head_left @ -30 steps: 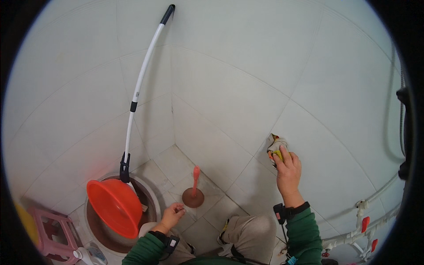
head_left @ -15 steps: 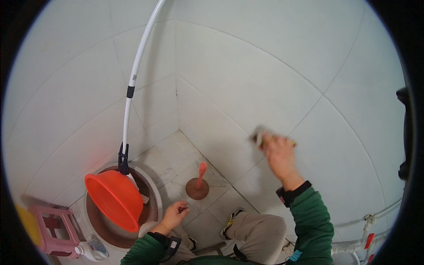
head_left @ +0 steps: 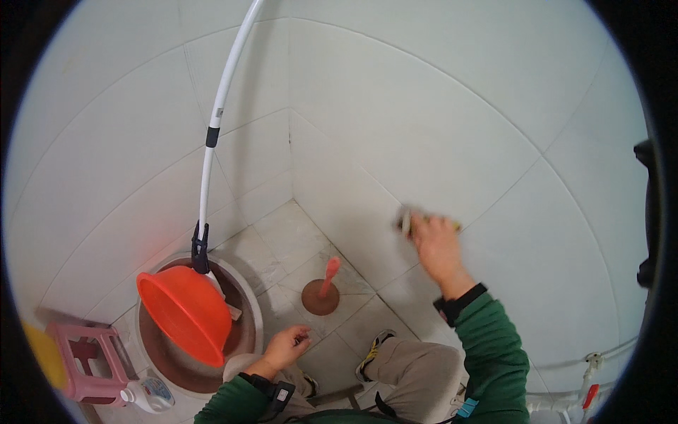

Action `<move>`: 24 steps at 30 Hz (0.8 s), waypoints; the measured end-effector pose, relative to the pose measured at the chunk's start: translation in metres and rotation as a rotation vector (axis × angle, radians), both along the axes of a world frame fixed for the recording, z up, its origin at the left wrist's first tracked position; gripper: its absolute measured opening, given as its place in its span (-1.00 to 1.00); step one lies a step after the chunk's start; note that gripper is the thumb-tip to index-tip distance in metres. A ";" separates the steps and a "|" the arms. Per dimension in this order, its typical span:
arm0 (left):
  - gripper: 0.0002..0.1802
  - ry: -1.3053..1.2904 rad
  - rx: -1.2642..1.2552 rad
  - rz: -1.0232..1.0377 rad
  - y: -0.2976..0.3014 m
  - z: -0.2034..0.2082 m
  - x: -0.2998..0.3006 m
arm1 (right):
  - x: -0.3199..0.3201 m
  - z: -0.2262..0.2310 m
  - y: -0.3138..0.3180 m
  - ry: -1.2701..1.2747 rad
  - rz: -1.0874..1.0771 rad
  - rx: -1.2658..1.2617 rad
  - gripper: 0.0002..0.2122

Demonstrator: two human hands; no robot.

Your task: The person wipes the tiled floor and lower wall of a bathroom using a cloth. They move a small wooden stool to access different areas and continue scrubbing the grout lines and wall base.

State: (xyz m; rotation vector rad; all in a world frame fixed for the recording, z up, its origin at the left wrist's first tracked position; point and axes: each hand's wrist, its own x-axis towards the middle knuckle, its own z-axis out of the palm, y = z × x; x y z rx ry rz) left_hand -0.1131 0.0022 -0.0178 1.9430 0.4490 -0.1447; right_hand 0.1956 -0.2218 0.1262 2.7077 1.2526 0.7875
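Note:
My right hand [head_left: 439,244] is closed round a brush [head_left: 406,223] with a yellowish handle, blurred by motion. The brush's head is up against the pale tiled wall [head_left: 459,141]. Over my left knee hangs my left hand [head_left: 286,348], its fingers curled together. A small dark spot shows at its fingertips, but whether it holds anything I cannot make out. Beyond that hand, on the floor, a pink stick-like handle [head_left: 329,275] stands up from a round brown disc [head_left: 320,298].
At left, an orange basin [head_left: 183,318] leans inside a large round tub [head_left: 252,311], beside a white pole [head_left: 226,85] with a black clamp. A pink stool [head_left: 88,392] and a white bottle [head_left: 152,396] stand near it. Pipes with a red valve handle [head_left: 591,396] run at lower right.
My right hand and the brush have shifted slightly left along the wall. The left hand stays low with curled fingers. The whole view has tilted a little.

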 end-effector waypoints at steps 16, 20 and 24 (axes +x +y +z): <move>-0.64 -0.090 0.052 -0.035 -0.002 0.001 0.002 | 0.034 -0.040 0.069 -0.180 0.066 -0.116 -0.65; -0.64 -0.052 0.041 -0.058 0.001 -0.001 0.000 | 0.014 -0.097 0.030 0.021 0.038 -0.333 -0.63; -0.62 -0.082 0.049 -0.024 0.000 0.000 -0.004 | -0.027 -0.133 -0.030 0.146 0.018 -0.580 -0.62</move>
